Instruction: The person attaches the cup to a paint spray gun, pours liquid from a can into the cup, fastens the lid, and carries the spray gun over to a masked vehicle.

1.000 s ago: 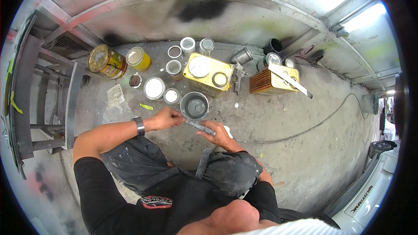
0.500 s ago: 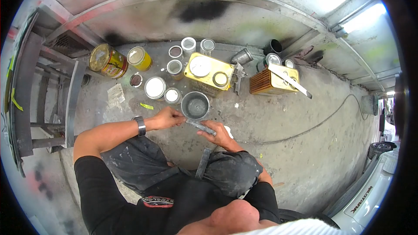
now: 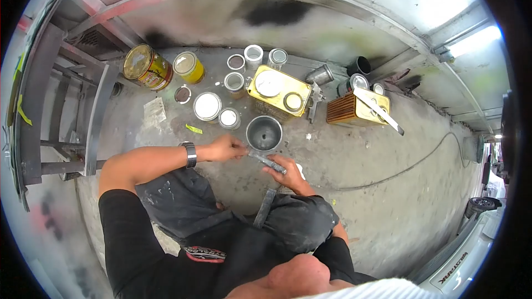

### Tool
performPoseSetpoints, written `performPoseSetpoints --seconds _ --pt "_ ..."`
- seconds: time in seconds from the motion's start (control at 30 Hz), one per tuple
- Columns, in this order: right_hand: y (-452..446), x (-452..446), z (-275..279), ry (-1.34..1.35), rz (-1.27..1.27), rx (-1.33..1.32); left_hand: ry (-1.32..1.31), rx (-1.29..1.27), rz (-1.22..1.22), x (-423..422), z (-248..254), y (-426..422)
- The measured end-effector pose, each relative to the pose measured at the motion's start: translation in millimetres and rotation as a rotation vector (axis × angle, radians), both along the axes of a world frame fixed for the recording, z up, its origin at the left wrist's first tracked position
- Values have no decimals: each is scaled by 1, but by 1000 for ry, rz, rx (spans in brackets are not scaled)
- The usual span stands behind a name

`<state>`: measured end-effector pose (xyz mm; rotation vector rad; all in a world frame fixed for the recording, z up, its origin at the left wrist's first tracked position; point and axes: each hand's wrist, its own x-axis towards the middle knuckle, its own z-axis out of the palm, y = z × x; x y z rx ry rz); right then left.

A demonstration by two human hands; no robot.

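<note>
My right hand (image 3: 287, 173) is wrapped round a narrow grey stick (image 3: 268, 161), stained and flat, just in front of a dark grey pot (image 3: 264, 133). My left hand (image 3: 228, 148) is pinched at the stick's far left end. Whether those fingers grip the stick itself or something small there, I cannot tell. The pot stands upright on the floor with its mouth up and a dark grey inside. Beyond my left hand sits a small can (image 3: 229, 118) with white on top. Against my right knee rests another dark flat strip (image 3: 265, 209).
A yellow rectangular tin (image 3: 259, 86) bears a white lid. To its right are a spray gun (image 3: 316, 105) and a brown-and-yellow tin (image 3: 341, 111) with a pale stick (image 3: 379, 112) across it. Round cans (image 3: 189, 67) stand left. A hose (image 3: 388, 181) crosses the floor; a metal frame (image 3: 95, 122) stands left.
The view has shifted, so the cans and pot appear farther right. Both hands remain at the stick in front of the pot, with little change in grip.
</note>
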<state>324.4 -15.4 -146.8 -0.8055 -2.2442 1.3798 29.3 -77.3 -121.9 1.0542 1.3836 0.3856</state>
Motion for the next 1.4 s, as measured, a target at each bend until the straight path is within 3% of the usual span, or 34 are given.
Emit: performPoseSetpoints --seconds 0.07,0.37,0.8,0.97,1.03,1.17,1.27,1.4 --pt "5 -6 5 20 4 6 -27 63 98 0 -3 4" --pt "2 -5 -1 36 0 7 25 27 45 3 18 7" --pt "2 -1 -2 -8 -26 -13 1 -15 19 -2 3 11" --pt "2 33 -10 23 -202 -42 -39 -31 20 4 16 16" --pt "3 53 -1 -42 -306 -123 -32 -29 -122 0 23 25" --pt "-15 86 14 68 -697 -319 5 35 -300 -7 22 29" --pt "-31 127 33 33 -923 -416 -23 52 -300 -6 29 34" --pt "-45 175 29 -28 -1209 -313 -25 -26 -292 -4 33 39"
